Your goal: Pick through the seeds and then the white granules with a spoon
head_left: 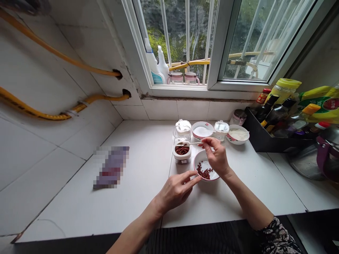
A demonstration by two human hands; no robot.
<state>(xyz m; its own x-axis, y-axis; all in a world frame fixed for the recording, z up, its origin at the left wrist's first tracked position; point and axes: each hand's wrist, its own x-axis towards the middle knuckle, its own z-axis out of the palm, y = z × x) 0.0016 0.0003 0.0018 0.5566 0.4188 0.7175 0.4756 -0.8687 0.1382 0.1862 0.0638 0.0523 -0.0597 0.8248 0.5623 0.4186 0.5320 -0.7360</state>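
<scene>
My right hand (215, 155) is closed in a pinch around the handle of a small white spoon (195, 143). The spoon's head is at the mouth of an open jar (182, 158) filled with dark red peppercorn-like grains. Just right of the jar stands a white bowl (196, 162) with a pink rim, partly hidden by my right hand. More red grains (204, 172) lie scattered in its bottom. My left hand (178, 188) has its fingertips on the bowl's near left rim, seemingly gripping it.
Behind are a lidded jar (183, 128), a bowl of white grains (202, 131), a clear container (221, 129) and another bowl (238, 134) with pale contents. A black box of bottles (265, 137) and a metal pot (304, 162) stand right. A blurred packet (112, 169) lies left.
</scene>
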